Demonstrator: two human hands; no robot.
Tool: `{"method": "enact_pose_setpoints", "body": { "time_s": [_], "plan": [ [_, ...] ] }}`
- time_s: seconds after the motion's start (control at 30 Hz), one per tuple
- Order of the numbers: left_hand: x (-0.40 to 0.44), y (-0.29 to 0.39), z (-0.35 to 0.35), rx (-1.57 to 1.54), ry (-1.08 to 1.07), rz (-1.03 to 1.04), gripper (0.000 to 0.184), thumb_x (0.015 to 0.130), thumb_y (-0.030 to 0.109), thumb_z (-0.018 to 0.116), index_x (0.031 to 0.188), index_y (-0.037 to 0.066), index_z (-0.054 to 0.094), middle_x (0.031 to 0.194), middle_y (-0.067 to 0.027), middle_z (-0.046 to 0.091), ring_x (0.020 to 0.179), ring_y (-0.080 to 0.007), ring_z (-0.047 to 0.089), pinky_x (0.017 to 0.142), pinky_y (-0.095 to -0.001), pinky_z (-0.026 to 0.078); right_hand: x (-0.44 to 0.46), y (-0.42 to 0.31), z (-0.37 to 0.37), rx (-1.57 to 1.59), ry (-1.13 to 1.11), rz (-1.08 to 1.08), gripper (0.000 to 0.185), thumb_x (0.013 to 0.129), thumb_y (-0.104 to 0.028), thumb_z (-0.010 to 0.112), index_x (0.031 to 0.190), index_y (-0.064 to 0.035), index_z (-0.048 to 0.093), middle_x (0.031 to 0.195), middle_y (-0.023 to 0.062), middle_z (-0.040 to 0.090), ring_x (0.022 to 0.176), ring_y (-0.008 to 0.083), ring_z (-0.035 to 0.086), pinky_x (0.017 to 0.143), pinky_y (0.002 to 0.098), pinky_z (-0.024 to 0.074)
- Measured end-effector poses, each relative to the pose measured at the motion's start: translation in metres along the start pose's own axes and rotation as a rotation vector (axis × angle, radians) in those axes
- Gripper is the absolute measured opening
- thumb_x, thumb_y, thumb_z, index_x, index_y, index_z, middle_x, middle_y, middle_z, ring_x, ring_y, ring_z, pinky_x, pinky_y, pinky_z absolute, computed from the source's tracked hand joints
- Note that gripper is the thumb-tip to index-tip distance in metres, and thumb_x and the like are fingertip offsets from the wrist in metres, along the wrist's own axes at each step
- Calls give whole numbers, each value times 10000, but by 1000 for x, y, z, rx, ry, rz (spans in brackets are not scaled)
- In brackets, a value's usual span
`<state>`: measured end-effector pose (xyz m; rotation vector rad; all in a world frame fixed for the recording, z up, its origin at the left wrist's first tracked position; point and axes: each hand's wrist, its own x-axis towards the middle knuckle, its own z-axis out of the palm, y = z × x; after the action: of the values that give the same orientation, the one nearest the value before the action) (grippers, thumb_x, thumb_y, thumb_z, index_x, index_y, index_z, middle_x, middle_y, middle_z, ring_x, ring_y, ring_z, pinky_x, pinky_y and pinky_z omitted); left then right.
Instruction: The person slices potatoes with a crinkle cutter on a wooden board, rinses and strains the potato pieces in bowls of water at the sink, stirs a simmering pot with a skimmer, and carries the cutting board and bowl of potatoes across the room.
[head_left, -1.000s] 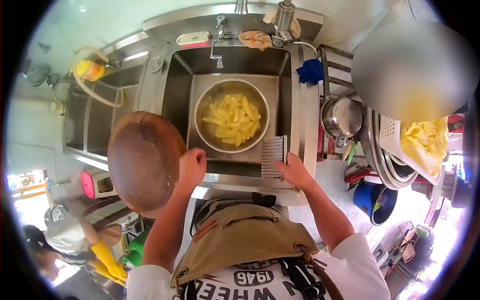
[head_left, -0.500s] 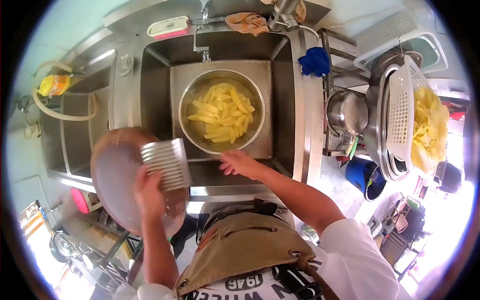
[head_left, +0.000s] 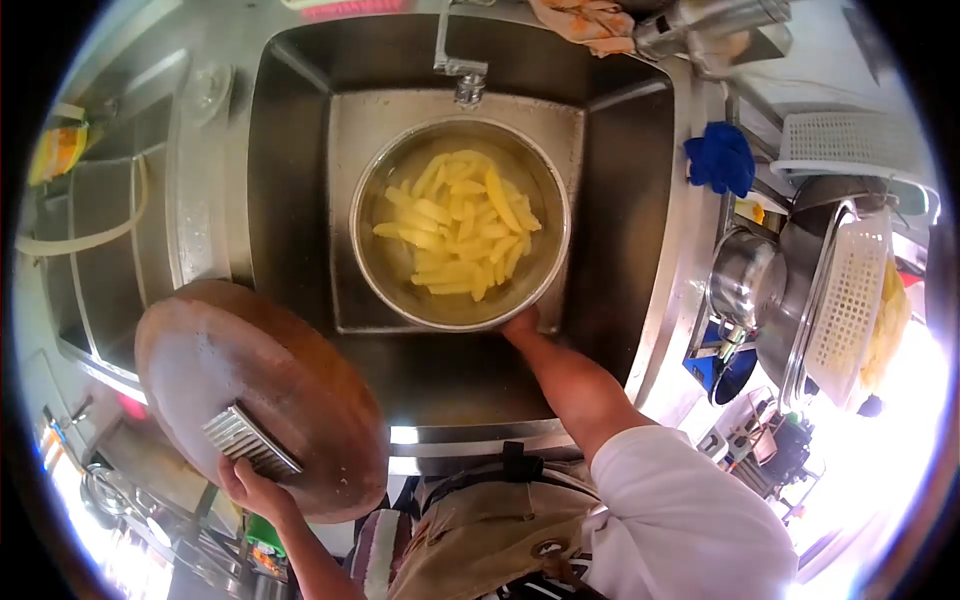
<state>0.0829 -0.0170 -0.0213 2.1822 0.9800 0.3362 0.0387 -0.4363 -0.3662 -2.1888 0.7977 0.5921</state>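
Note:
My left hand [head_left: 252, 490] is closed on the near end of a crinkle cutter [head_left: 252, 440], a ridged metal blade. The cutter lies low over the thick round cutting board [head_left: 215, 345], left of the sink. A steel bowl [head_left: 562, 215] stands in the sink, with cut potato strips [head_left: 465, 225] in cloudy water. My right hand [head_left: 521, 323] reaches to the bowl's near right side. Its fingers are hidden behind the bowl, so I cannot see whether they grip it.
A faucet [head_left: 466, 80] hangs over the far side of the sink [head_left: 610, 200]. An orange cloth [head_left: 590, 22] and a blue cloth [head_left: 720, 160] lie by its edges. On the right stand a steel pot [head_left: 748, 275] and a white perforated basket [head_left: 845, 300].
My left hand has lowered the crinkle cutter toward the board, nearer to me. My right hand has moved from the sink's front to the bowl's side. The view has shifted closer to the sink.

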Motion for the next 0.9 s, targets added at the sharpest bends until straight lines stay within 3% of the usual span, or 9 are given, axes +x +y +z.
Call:
{"method": "enact_pose_setpoints", "body": {
  "time_s": [0.13, 0.23, 0.33, 0.4, 0.43, 0.57, 0.67, 0.77, 0.9],
  "plan": [
    [2, -3, 9, 102, 87, 71, 384, 812, 122, 438, 1127, -69, 546, 1021, -127, 594, 902, -218, 554, 812, -326, 461, -9, -29, -26, -201, -51, 35, 562, 774, -455, 656, 1182, -78, 572, 1233, 162, 573, 1158, 362, 518, 931, 447, 436],
    [-2, 2, 17, 164, 134, 118, 402, 806, 119, 437, 1141, -79, 538, 1049, -148, 593, 932, -241, 557, 840, -341, 459, -30, -39, -67, -93, -184, -360, 622, 758, -356, 692, 1275, -69, 499, 1212, 127, 578, 1033, 264, 594, 854, 354, 491],
    [-1, 0, 18, 192, 116, 128, 416, 803, 111, 434, 1160, -78, 530, 1076, -163, 589, 957, -253, 558, 857, -348, 458, -67, -106, -123, -7, -667, 282, 453, 743, -305, 674, 1070, -3, 596, 921, 121, 605, 799, 268, 593, 634, 337, 499],
    [-1, -8, 17, 190, 110, 125, 422, 801, 106, 429, 1169, -75, 525, 1088, -169, 585, 962, -256, 557, 860, -350, 458, -68, -155, -162, 1, -1020, 352, 383, 741, -293, 660, 964, 15, 620, 792, 91, 584, 714, 260, 572, 539, 329, 471],
    [-1, -15, 15, 185, 112, 130, 422, 800, 105, 425, 1169, -74, 524, 1090, -171, 582, 960, -255, 557, 858, -349, 459, -72, -182, -176, 140, -842, 219, 334, 742, -304, 662, 876, -1, 627, 718, 71, 609, 687, 248, 584, 524, 330, 442],
    [0, -14, 15, 187, 95, 128, 420, 800, 102, 410, 1164, -79, 516, 1095, -174, 576, 965, -257, 553, 861, -349, 456, 14, -179, -125, -580, 159, -548, 746, 678, -388, 733, 1306, -85, 468, 1278, 245, 471, 1197, 358, 443, 974, 554, 324],
    [1, -19, 15, 277, 148, 158, 411, 802, 105, 403, 1151, -80, 519, 1084, -172, 576, 958, -260, 550, 865, -352, 453, 43, -185, -101, -727, -74, -717, 879, 706, -418, 701, 1441, -160, 292, 1436, 237, 278, 1341, 379, 248, 1018, 684, 129],
    [0, -19, 15, 235, 143, 175, 413, 802, 107, 401, 1152, -81, 516, 1075, -172, 576, 954, -263, 546, 869, -351, 449, 62, -225, -100, -839, -248, -906, 810, 752, -445, 652, 1441, -195, 306, 1439, 247, 289, 1348, 401, 244, 978, 733, 128],
    [-3, -28, 5, 265, 102, 163, 413, 801, 119, 403, 1147, -81, 512, 1075, -173, 576, 956, -263, 543, 875, -353, 444, 111, -215, -85, -705, -311, -562, 810, 772, -501, 618, 1442, -175, 301, 1461, 232, 256, 1355, 444, 200, 971, 727, 186]
  ]
}}
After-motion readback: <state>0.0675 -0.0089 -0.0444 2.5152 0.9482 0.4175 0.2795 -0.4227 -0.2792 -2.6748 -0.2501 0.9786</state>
